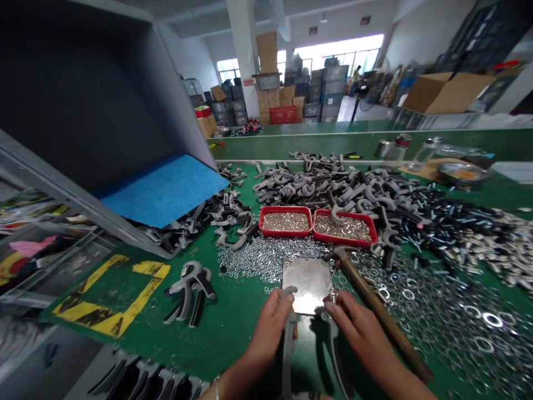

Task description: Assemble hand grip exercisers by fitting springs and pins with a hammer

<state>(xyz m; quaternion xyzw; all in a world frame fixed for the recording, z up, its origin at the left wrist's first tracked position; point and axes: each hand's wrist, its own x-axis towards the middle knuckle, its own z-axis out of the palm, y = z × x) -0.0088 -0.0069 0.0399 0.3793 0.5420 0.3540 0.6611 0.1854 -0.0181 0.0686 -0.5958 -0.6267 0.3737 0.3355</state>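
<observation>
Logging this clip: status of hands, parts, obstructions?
Left hand holding grey clamp part. Right hand holding second grey part. Hammer lying close beside right hand.

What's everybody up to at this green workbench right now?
One person is working bare-handed here. The left hand holds a curved gray piece and the right hand holds a second gray piece, both near a metal plate. A hammer lies to the plate's right. Beyond it sit two red trays of small metal parts, then a heap of gray and black pieces. A clamp-like piece lies off to the left.
</observation>
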